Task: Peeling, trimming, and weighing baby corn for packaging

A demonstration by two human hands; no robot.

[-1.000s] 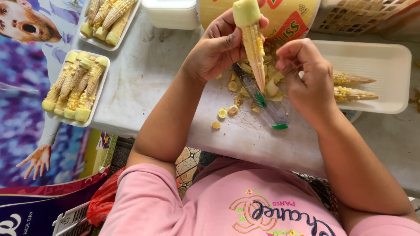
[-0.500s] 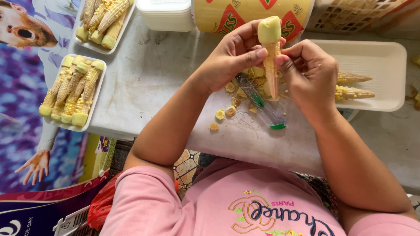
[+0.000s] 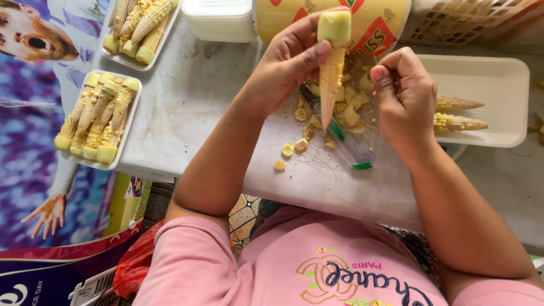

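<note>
The left hand holds a baby corn cob upright above the bench, grip closed around its thick end. The right hand is curled shut just beside it; whether it holds anything cannot be told. A knife lies below among trimmings.

Yellow cylindrical container, red-green label, top centre on worktop. White foam trays of baby corn, left. Colourful printed banner, far left.
</note>
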